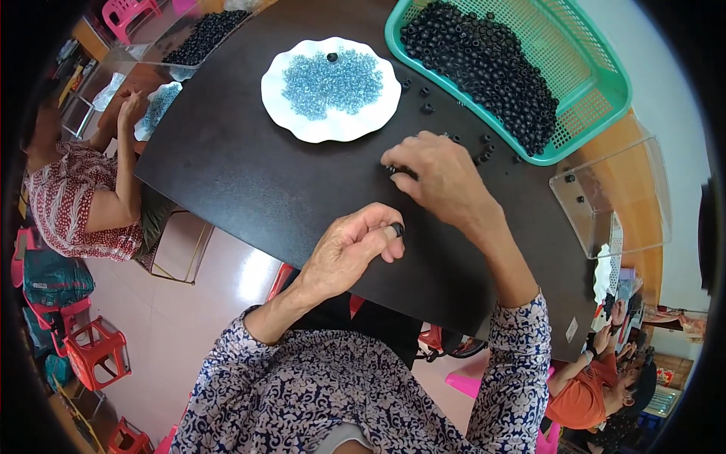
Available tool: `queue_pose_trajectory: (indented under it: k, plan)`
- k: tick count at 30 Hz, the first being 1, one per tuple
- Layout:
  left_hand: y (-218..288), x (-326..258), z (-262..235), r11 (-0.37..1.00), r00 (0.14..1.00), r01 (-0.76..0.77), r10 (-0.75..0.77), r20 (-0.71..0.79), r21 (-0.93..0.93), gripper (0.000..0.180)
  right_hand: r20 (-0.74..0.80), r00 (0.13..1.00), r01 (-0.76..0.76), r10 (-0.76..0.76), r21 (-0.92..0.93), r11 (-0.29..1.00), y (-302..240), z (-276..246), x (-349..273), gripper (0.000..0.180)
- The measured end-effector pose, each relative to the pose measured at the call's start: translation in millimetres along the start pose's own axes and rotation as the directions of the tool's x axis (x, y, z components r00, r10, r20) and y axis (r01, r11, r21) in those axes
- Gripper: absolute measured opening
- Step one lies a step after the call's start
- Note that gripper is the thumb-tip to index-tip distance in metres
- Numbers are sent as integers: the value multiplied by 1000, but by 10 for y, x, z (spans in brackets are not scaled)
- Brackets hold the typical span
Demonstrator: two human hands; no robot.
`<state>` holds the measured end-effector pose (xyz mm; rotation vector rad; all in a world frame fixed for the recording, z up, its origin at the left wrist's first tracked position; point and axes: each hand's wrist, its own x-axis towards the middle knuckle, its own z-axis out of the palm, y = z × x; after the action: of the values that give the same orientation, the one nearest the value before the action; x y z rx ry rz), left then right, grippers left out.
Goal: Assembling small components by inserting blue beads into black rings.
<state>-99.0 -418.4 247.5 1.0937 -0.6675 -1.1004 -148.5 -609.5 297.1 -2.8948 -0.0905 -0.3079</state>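
Observation:
My left hand is closed just over the table's near edge, pinching a small black ring-shaped part between thumb and fingertips. Farther right, my right hand is low over the dark table. Its fingers curl inward, and something small and dark shows at the tips, too covered to name. Several loose black ring-shaped parts lie between that hand and a green plastic basket, which holds a heap of the same kind. On a wavy-edged white plate lie many small clear bluish pieces, with one black part on top.
A clear plastic box with a few black parts stands at the table's right side. At far left, a person sits by another plate; a person in orange is at lower right. Red stools stand on the floor at left.

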Motion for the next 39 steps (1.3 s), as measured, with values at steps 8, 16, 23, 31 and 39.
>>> queue_pose_trajectory:
  k: [8, 16, 23, 31, 39]
  plan:
    - [-21, -8, -24, 994, 999, 36, -36, 0, -101, 20, -38, 997, -69, 68, -31, 997, -47, 82, -33, 13]
    - [-12, -15, 10, 966, 994, 63, -83, -69, -251, 21, -120, 933, -262, 339, 419, 869, -328, -111, -620, 18]
    - [-41, 43, 202, 968, 999, 3, -16, -49, -251, 21, -104, 885, -405, 453, 305, 862, -299, -22, -1135, 17]
    - [-102, 62, 345, 999, 999, 12, -14, -36, -38, 20, -56, 934, -335, 354, 213, 918, -254, -95, -1202, 17]
    - [-103, 70, 318, 999, 999, 33, -34, -22, -43, 21, -64, 919, -354, 389, 302, 885, -234, -25, -1208, 14]
